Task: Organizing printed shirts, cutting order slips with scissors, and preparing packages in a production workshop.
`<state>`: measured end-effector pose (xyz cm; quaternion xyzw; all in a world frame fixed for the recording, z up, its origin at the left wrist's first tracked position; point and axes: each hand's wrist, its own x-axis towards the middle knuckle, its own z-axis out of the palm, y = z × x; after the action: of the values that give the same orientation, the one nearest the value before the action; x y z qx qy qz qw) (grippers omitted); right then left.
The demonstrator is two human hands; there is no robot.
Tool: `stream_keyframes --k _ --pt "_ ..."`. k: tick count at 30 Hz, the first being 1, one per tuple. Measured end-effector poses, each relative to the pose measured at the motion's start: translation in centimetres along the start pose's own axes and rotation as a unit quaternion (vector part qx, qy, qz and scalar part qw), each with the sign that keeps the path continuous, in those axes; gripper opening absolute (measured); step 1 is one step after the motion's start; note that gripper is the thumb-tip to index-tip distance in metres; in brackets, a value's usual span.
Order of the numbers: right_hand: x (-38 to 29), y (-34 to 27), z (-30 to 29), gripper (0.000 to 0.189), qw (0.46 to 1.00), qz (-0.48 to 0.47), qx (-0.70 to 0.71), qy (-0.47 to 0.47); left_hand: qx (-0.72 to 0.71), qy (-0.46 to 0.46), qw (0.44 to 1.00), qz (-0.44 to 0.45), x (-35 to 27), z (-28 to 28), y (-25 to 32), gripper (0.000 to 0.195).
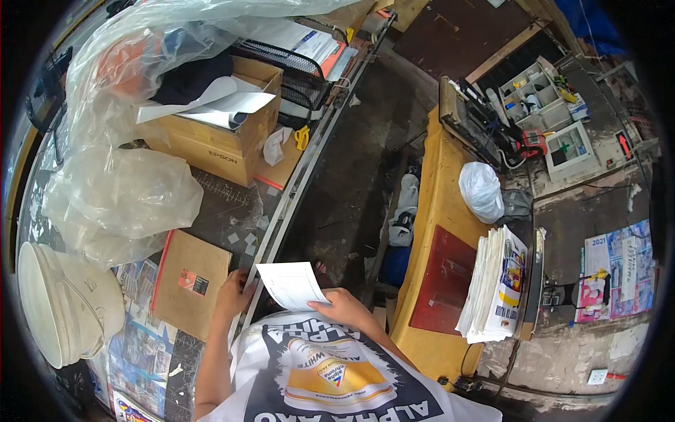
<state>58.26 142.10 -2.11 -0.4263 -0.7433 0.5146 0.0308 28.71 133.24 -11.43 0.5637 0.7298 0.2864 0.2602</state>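
Between the fingers and thumb of my right hand (pixel 343 307) is a white paper sheet (pixel 291 285) bearing print, held by its lower right corner above my shirt. My left hand (pixel 233 293) rests at the metal-edged rim of the worktable (pixel 285 211), its fingers curled over the edge; whether it grips anything there is hard to see. Just left of that hand lies a brown hardcover book or folder (pixel 192 285) with a red edge and a small label.
Left: a white plastic bucket (pixel 68 303), clear plastic sheeting (pixel 126 195), a cardboard box (pixel 211 145) with papers, yellow-handled scissors (pixel 301 137) and a black mesh tray (pixel 295 66). Right: a yellow bench (pixel 427 205), a paper stack (pixel 485 290) and a white plastic bag (pixel 480 191).
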Motion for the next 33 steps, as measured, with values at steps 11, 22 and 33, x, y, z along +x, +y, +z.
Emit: stream_keyframes --k 11,22,33 --pt "7.7 4.3 -11.2 0.040 0.996 -0.076 -0.025 -0.027 0.037 0.212 0.947 -0.241 1.3 -9.8 -13.5 0.043" --pt "12.9 11.3 -29.4 0.036 0.991 -0.005 0.098 0.096 0.205 0.134 0.844 -0.477 0.6 -8.9 -16.6 0.074" --pt "17.4 11.0 -30.7 0.036 0.994 -0.037 0.078 0.074 0.170 0.116 0.838 -0.505 4.7 -5.6 -10.9 0.084"
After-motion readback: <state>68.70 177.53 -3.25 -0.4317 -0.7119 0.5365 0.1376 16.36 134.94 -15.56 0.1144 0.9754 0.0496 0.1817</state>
